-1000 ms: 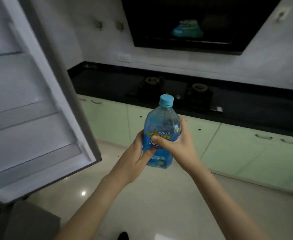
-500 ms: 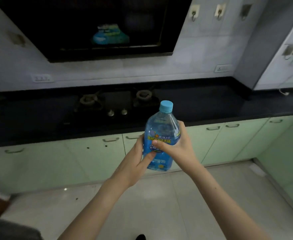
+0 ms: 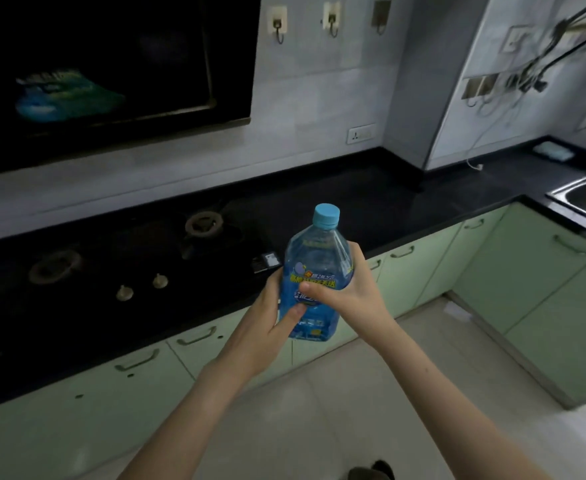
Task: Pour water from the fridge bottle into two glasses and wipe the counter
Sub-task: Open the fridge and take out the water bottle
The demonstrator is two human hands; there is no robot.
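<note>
Both forearms extend forward and converge at chest height. The left hand (image 3: 267,327) and right hand (image 3: 348,292) curl around the bottle (image 3: 314,271) from opposite sides, thumbs across its front.

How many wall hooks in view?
3, in a row high on the wall right of the hood: left hook, middle hook, right hook. More may hang by the cables at far right; too blurred to tell.

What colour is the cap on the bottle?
Light blue; the cap is screwed onto the bottle, clearest in the head view.
</note>
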